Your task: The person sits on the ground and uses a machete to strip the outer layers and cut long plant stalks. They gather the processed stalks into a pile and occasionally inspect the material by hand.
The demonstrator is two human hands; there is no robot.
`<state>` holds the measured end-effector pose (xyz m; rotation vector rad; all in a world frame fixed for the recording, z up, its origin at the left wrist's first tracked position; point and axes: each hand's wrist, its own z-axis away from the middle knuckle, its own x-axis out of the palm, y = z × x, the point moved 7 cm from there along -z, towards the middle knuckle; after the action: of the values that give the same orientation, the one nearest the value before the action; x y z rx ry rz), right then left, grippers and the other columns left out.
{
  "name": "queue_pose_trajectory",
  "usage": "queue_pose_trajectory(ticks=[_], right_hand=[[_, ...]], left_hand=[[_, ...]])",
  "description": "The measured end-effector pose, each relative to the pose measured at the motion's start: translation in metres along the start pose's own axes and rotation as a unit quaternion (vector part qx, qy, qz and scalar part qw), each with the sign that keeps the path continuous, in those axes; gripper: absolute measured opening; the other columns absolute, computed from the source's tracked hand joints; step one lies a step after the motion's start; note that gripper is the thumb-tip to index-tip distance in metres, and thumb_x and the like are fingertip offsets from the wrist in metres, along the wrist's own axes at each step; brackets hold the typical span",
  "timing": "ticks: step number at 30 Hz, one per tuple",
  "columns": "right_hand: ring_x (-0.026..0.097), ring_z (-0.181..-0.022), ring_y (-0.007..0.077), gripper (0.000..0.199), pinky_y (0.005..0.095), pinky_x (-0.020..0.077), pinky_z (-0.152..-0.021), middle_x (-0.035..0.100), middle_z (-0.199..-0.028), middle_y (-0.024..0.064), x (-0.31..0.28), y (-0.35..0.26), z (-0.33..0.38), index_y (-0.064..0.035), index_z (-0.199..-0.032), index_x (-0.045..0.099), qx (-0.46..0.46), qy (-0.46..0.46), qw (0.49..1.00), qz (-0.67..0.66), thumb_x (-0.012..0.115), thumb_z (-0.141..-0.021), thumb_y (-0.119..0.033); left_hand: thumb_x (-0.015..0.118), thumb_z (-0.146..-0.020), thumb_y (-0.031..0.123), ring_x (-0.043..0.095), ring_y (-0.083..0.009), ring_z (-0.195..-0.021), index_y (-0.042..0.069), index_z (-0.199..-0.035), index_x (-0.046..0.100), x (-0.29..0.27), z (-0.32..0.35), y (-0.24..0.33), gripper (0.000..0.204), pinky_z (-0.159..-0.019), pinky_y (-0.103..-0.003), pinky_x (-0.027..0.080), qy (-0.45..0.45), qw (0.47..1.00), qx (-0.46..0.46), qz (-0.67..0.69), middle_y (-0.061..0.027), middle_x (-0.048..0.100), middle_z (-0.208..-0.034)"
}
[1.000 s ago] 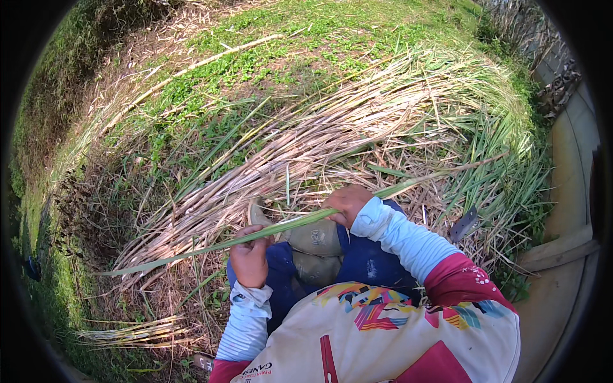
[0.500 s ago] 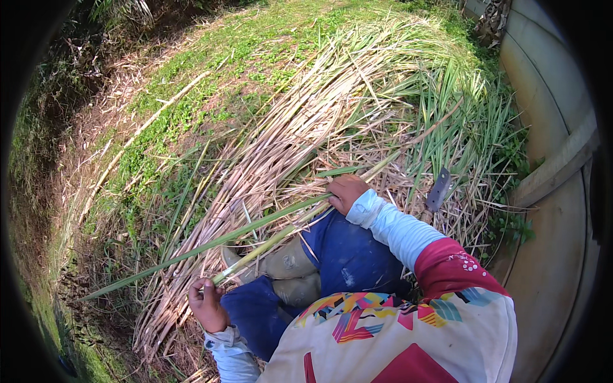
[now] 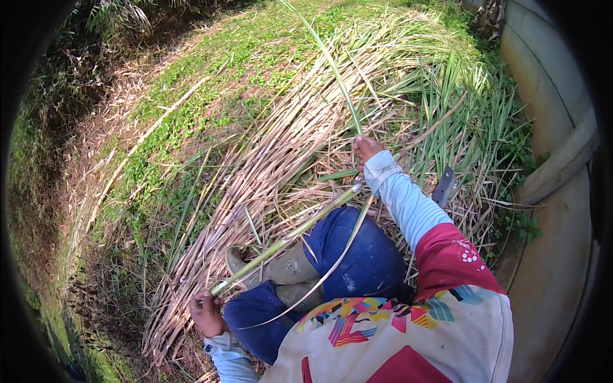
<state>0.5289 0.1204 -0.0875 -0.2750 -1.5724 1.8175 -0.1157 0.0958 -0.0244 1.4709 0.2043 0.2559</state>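
Note:
My left hand [image 3: 207,314] is closed around the near end of a pale green cane-like stalk [image 3: 287,239]. The stalk slants across my lap to the upper right, its whitish far end just below my right hand. My right hand [image 3: 367,150] grips the base of a long green leaf blade [image 3: 335,67], which stretches away toward the top of the view. From near the stalk's far end a thin pale leaf strip [image 3: 348,246] hangs over my blue-trousered knee. Whether that strip is still joined to the stalk I cannot tell.
A large heap of cut stalks [image 3: 255,182] lies beyond my boots [image 3: 294,265], with green leaves [image 3: 460,121] at its far right. A dark broad knife blade [image 3: 443,187] stands beside my right forearm. Along the right runs a curved wall [image 3: 543,76]; a long pole [image 3: 150,131] lies on the grass.
My right hand has moved up and away from the stalk with the green leaf blade, which now points far instead of lying across to the left. My left hand has kept its hold.

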Motion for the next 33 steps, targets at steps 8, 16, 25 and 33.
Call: queue_pose_trajectory(ticks=[8, 16, 25, 33], right_hand=[[0.067, -0.09, 0.0362, 0.046, 0.0447, 0.049, -0.082, 0.069, -0.094, 0.0223, -0.317, -0.152, -0.014, -0.0052, -0.095, 0.072, -0.163, 0.457, 0.821, 0.3, 0.045, -0.098, -0.042], [0.049, -0.127, 0.0407, 0.066, 0.0485, 0.0418, -0.107, 0.05, -0.14, 0.0216, -0.347, -0.039, 0.123, -0.0122, -0.138, 0.052, -0.011, 0.435, 0.658, 0.615, 0.076, -0.079, -0.028], [0.063, -0.108, 0.0394, 0.043, 0.0435, 0.0501, -0.098, 0.064, -0.117, 0.025, -0.325, 0.174, 0.207, -0.0054, -0.116, 0.066, 0.201, 0.349, 0.731, 0.551, 0.073, -0.078, -0.024], [0.061, -0.116, 0.0403, 0.061, 0.0459, 0.0488, -0.099, 0.062, -0.123, 0.0252, -0.27, 0.136, 0.186, -0.0019, -0.125, 0.049, 0.277, 0.32, 0.753, 0.504, 0.079, -0.075, -0.022]], left_hand=[[0.069, -0.094, 0.019, 0.052, -0.0082, -0.062, 0.008, -0.092, 0.056, -0.071, -0.015, -0.006, 0.016, -0.059, -0.025, 0.054, 0.047, 0.999, -0.01, -0.017, -0.0002, 0.054, -0.077], [0.064, -0.095, 0.008, 0.06, -0.0113, -0.06, -0.001, -0.09, 0.061, 0.072, 0.019, 0.015, 0.01, -0.057, -0.026, 0.056, -0.185, 0.978, -0.037, -0.09, -0.0068, 0.063, -0.074], [0.069, -0.088, 0.0, 0.063, -0.009, -0.073, -0.006, -0.102, 0.063, 0.232, 0.083, 0.01, 0.016, -0.065, -0.021, 0.051, -0.462, 0.857, -0.009, -0.227, -0.0051, 0.067, -0.086], [0.067, -0.089, 0.001, 0.057, -0.0063, -0.067, -0.005, -0.115, 0.064, 0.255, 0.099, -0.018, 0.027, -0.062, -0.021, 0.047, -0.518, 0.829, -0.083, -0.193, -0.0019, 0.066, -0.088]])
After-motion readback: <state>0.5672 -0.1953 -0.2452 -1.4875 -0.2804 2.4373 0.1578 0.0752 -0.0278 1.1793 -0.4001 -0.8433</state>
